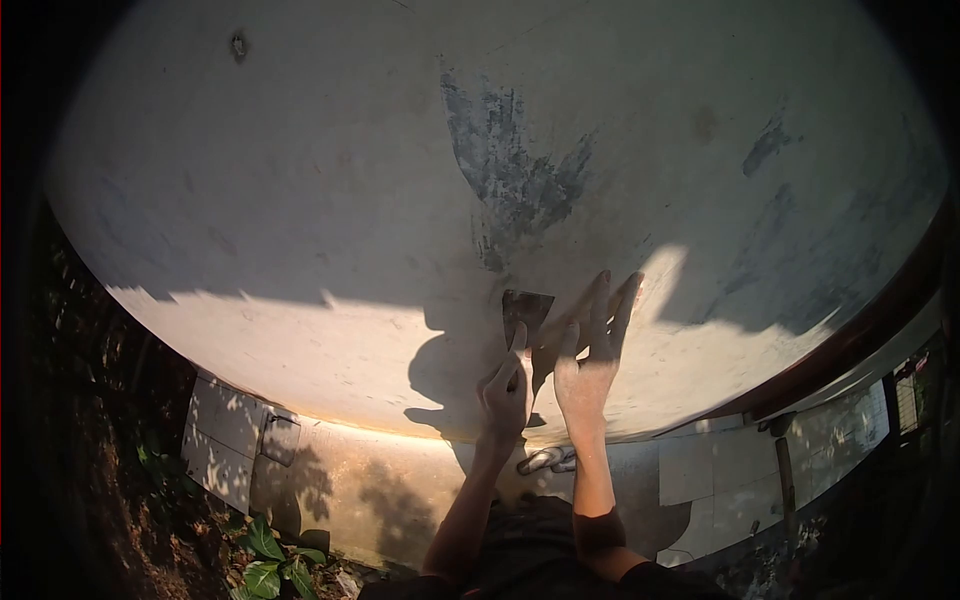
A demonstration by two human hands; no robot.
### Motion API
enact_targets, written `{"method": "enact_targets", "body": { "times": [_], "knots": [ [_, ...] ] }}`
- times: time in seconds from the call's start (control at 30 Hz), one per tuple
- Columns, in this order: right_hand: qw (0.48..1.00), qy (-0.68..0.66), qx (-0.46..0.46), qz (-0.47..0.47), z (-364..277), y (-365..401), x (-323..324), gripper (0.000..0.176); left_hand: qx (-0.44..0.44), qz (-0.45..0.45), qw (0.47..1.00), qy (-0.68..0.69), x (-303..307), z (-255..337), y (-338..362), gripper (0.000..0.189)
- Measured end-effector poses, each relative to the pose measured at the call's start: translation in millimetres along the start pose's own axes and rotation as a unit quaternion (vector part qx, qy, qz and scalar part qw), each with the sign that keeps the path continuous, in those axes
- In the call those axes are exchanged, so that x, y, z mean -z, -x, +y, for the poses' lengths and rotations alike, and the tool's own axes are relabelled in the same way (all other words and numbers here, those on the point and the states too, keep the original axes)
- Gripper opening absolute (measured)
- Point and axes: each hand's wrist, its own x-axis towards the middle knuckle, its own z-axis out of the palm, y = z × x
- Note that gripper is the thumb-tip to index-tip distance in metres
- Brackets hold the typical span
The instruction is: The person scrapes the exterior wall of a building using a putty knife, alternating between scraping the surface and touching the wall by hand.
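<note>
My left hand (508,388) is closed around the handle of a flat, dark scraper (526,310), with the thumb lying along it. The wide edge of the blade points up and rests against or just before the pale wall (330,200). Right beside it, my right hand (590,365) has its fingers stretched upward and holds nothing; its fingertips are at the wall surface. Above both hands, a rough grey patch (520,170) marks the wall. Shadows of my head and hands fall on the sunlit lower part.
At the wall's foot runs a tiled, sunlit ledge or floor (340,480). A pair of sandals (548,460) lies below the hands. Green leaves (265,560) grow at the lower left. A dark red band (810,385) curves along the right.
</note>
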Motion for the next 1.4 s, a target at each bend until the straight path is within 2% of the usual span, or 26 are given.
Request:
{"method": "enact_targets", "body": {
  "times": [0.03, 0.17, 0.27, 0.33, 0.37, 0.43, 0.47, 0.5, 0.57, 0.6, 0.67, 0.83, 0.9, 1.0, 1.13, 1.2, 1.23, 1.4],
  "knots": [
    [1.0, -0.007, 0.005, 0.004, 2, 2, 1, 0.067, 0.017, -0.014, 0.999, 0.032, -3, -11, 8, 0.041],
    [1.0, -0.018, 0.003, -0.004, 2, 6, 3, 0.065, 0.036, -0.02, 0.998, 0.042, 19, 49, -33, 0.04],
    [0.998, -0.064, -0.012, 0.015, -2, 5, 2, 0.061, -0.002, -0.003, 0.999, 0.053, 13, 49, -34, 0.044],
    [0.998, -0.064, -0.018, 0.01, 0, 6, 4, 0.062, 0.086, -0.085, 0.975, 0.184, 13, 30, -22, 0.046],
    [0.997, -0.064, -0.03, 0.0, 1, 6, 5, 0.063, 0.083, -0.086, 0.975, 0.188, 15, 26, -24, 0.046],
    [0.998, -0.064, -0.028, 0.007, 3, 6, 3, 0.064, 0.116, -0.152, 0.951, 0.243, 26, 31, -25, 0.045],
    [0.997, -0.066, -0.028, 0.01, 4, 8, 2, 0.065, 0.072, -0.115, 0.962, 0.237, 25, 29, -26, 0.038],
    [0.997, -0.064, -0.032, 0.005, 3, 9, 3, 0.065, 0.078, -0.115, 0.962, 0.236, 27, 29, -25, 0.038],
    [0.998, -0.058, -0.036, 0.006, -1, 8, 3, 0.066, 0.037, -0.05, 0.975, 0.212, 29, 30, -27, 0.027],
    [0.998, -0.059, -0.035, 0.006, -1, 8, 3, 0.066, 0.037, -0.048, 0.975, 0.213, 28, 20, -22, 0.027],
    [0.998, -0.047, -0.04, -0.002, -1, 7, 5, 0.066, 0.095, -0.08, 0.952, 0.281, 23, -11, -5, 0.025],
    [0.998, -0.054, -0.044, -0.002, -2, 7, 5, 0.066, 0.144, -0.112, 0.942, 0.28, 35, -9, -15, 0.021],
    [0.998, -0.051, -0.046, -0.006, -2, 9, 4, 0.066, 0.046, -0.131, 0.977, 0.165, 39, 4, -31, 0.02],
    [1.0, -0.02, -0.024, 0.0, -1, 9, 3, 0.068, 0.082, -0.186, 0.97, 0.135, 44, 35, -53, 0.02],
    [0.999, -0.024, -0.023, 0.001, -4, 9, 7, 0.067, 0.067, -0.158, 0.97, 0.175, 28, 39, -52, 0.02],
    [0.999, -0.024, -0.026, 0.002, -6, 8, 8, 0.066, 0.194, -0.161, 0.91, 0.331, 13, 19, -36, 0.018],
    [0.999, -0.028, -0.028, 0.002, -6, 9, 9, 0.065, 0.194, -0.161, 0.91, 0.329, 11, 16, -33, 0.018],
    [0.998, -0.044, -0.038, 0.006, -5, 12, 8, 0.063, 0.083, -0.125, 0.963, 0.224, 5, 19, -28, 0.015]
  ]
}}
